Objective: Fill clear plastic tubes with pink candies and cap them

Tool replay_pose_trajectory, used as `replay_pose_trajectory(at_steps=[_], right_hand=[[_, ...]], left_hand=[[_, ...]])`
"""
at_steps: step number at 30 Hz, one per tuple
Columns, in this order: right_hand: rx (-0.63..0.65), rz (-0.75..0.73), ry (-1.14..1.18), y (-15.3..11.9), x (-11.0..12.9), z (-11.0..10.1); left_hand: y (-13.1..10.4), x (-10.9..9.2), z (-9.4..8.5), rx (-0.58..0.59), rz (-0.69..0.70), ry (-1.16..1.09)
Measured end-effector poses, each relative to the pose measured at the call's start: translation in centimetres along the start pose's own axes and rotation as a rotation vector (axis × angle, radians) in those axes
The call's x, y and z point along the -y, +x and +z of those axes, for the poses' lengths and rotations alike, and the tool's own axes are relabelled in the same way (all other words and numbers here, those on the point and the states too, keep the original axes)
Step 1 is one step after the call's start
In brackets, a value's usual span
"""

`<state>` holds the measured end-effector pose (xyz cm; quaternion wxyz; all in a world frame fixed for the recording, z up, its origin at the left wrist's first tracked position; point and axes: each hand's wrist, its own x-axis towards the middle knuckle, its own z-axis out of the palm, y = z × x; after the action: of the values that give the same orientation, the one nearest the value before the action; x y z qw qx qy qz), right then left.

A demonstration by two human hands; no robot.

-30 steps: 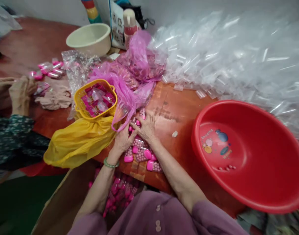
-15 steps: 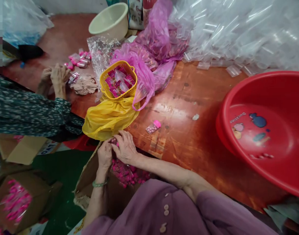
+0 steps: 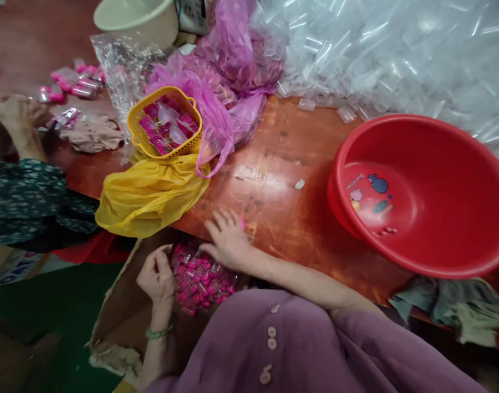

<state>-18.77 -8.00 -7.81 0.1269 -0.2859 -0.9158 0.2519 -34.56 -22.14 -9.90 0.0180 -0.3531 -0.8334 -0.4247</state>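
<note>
My right hand (image 3: 229,243) is over the table's near edge, its fingers spread and blurred by motion. Just past it shows the pink cap (image 3: 242,224) of a small container, the rest of which is hidden by the hand. My left hand (image 3: 157,273), with a green bead bracelet (image 3: 159,332) at the wrist, hangs over a cardboard box (image 3: 118,311). Its fingers are curled in, and nothing shows between them. Inside the box, beside this hand, lie many small clear containers with pink caps (image 3: 202,281).
A red basin (image 3: 441,218) stands right, before a heap of clear plastic tubes (image 3: 376,54). A yellow basket (image 3: 165,123) of pink packets, a yellow bag (image 3: 151,194) and pink bags (image 3: 228,71) lie left of centre. Another person's hands (image 3: 20,120) work at far left.
My hands have come apart: the right moved right onto the table by the lone container, the left drew back left. The view has shifted right, and the pile in the box shows more.
</note>
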Motion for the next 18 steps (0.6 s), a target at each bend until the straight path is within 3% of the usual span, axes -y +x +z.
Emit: replay_pose_trajectory(at_steps=[3,5,7,9,11,13,15,18], right_hand=[[0.182,-0.417,0.175,-1.8,2.4,0.6],[0.266,-0.583,0.234,-2.2,3.0,0.1],[0.302,-0.598,0.206,-2.4,2.3,-1.6],[0.256,-0.540,0.139,-3.2,0.6,-4.5],[0.081,-0.449,0.077,-5.3,-1.5,-8.2],[-0.201,-0.298,0.013,-8.7,-3.5,-11.9],[-0.538,-0.043,-0.088,-13.3,-5.5,-14.7],[-0.947,0.466,-0.409,-20.6,-8.8,-16.8]], left_hand=[[0.2,-2.1,0.1,-0.065,0.043,-0.031],[0.6,-3.3,0.5,-0.063,0.068,-0.084],[1.1,-4.5,1.3,-0.026,0.099,-0.143],[1.4,-5.6,3.0,0.062,0.153,-0.176],[1.5,-7.0,5.4,0.195,0.244,-0.157],[1.0,-8.6,8.4,0.342,0.346,-0.104],[0.0,-10.3,11.3,0.455,0.421,-0.051],[-1.8,-12.4,14.6,0.539,0.475,0.113]])
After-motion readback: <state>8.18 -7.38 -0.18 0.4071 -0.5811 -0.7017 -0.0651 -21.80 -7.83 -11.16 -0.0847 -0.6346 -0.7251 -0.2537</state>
